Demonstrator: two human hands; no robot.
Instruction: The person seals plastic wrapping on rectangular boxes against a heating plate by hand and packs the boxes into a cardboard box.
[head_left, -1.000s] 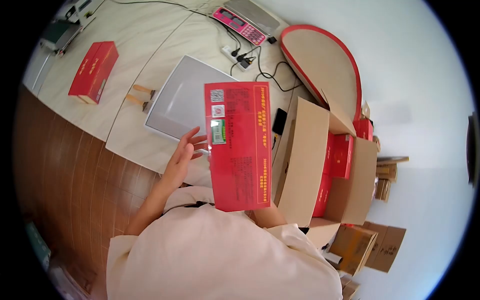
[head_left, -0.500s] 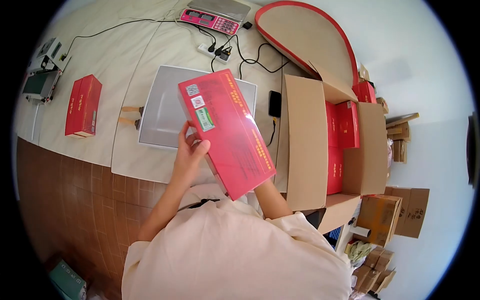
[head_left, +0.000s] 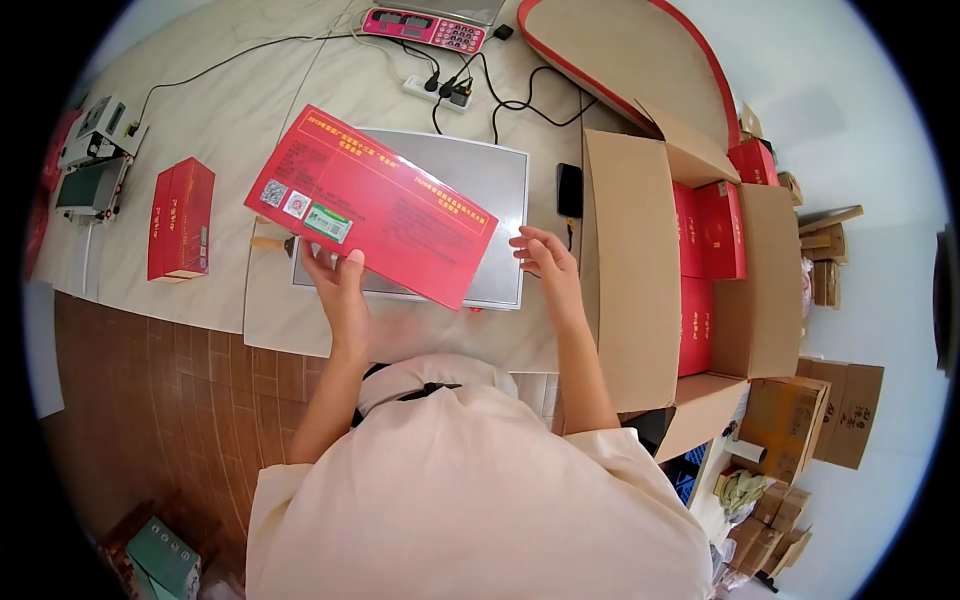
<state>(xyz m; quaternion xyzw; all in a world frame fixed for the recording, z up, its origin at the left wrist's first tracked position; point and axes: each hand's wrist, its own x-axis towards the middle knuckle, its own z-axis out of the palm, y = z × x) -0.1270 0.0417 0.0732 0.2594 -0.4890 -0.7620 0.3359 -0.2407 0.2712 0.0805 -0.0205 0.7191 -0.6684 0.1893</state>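
Note:
My left hand (head_left: 341, 290) grips a flat red gift box (head_left: 385, 215) by its lower left edge, thumb on the face turned up to me. Yellow print, a QR code and a green-and-white label show on that face. Tilted, the box hangs over a grey-topped platform (head_left: 508, 200) with a white rim and hides much of it. Just right of the box, apart from it, my right hand (head_left: 548, 262) holds nothing; its fingers are loosely curled and spread. Another red gift box (head_left: 181, 220) stands on the table to the left.
An open cardboard carton (head_left: 630, 270) with several red boxes (head_left: 715, 230) stands at right. A phone (head_left: 569, 190) lies beside it. Behind are a power strip (head_left: 437, 92), cables and a pink scale (head_left: 428, 28). A small machine (head_left: 100, 160) sits far left.
The red gift box has turned to lie more crosswise and moved left in my left hand. My right hand, hidden behind the box before, is now off it at the right.

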